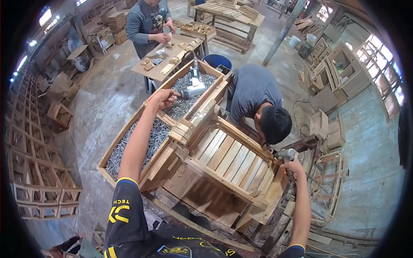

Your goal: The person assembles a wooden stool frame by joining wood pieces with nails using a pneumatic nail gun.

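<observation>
My left hand (164, 99) is over the edge of a wooden box full of metal screws, its fingers curled in a pinch. What they hold, if anything, is too small to make out. Right beside the fingertips, a silver air-powered drill (196, 87) with a hose lies on the screws (176, 111). On the right, my right hand (294, 167) grips a second power drill (286, 155) at the corner of a slatted wooden frame (228, 160). Part of this drill is hidden by my hand and the frame.
A co-worker (258, 92) bends over the frame's far side, head close to my right hand. Another person (148, 26) stands at a table (148, 71) with small wood pieces. A second screw compartment (150, 137) lies below my left forearm. A blue barrel (218, 61) stands behind.
</observation>
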Demonstrator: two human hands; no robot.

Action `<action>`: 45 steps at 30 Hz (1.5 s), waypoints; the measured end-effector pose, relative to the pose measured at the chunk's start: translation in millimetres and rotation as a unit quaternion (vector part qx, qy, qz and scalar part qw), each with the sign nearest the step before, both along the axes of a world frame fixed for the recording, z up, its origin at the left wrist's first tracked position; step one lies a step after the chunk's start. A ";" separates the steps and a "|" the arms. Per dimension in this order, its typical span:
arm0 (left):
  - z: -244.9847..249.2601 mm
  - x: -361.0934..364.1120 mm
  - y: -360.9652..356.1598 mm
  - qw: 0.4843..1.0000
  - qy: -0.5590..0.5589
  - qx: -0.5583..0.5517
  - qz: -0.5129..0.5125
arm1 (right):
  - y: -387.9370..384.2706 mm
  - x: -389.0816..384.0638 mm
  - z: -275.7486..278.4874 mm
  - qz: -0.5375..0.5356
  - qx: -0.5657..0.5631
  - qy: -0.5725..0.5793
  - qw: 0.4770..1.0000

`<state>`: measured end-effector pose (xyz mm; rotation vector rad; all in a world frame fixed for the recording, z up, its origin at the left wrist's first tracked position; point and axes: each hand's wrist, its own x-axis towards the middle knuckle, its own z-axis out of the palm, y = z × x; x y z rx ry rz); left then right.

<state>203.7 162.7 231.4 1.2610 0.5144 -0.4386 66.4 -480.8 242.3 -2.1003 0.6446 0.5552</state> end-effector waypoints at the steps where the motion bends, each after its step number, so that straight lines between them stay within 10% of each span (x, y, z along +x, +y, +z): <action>1: 0.1 -2.2 0.3 0.999 -0.002 -0.045 0.001 | 0.4 5.3 -0.4 0.026 -0.010 0.017 0.999; 15: 74.6 -201.0 -165.6 0.977 -0.034 -0.209 0.026 | 74.7 -268.7 119.3 -0.223 0.259 -0.054 0.938; 22: -11.8 -263.2 -269.4 0.925 0.145 -0.344 -0.065 | 120.1 -383.7 72.3 -0.532 0.437 -0.073 0.721; 33: -68.2 -160.1 -418.2 0.922 0.079 -0.173 -0.337 | 159.1 -228.0 -11.7 -0.465 0.589 -0.213 0.625; 37: -119.6 -107.7 -437.7 0.921 0.174 -0.174 -0.302 | 172.4 -172.4 -43.0 -0.498 0.470 -0.249 0.685; 45: -148.5 -87.4 -460.2 0.926 0.070 -0.012 -0.371 | 197.6 -138.7 -110.9 -0.568 0.586 -0.282 0.504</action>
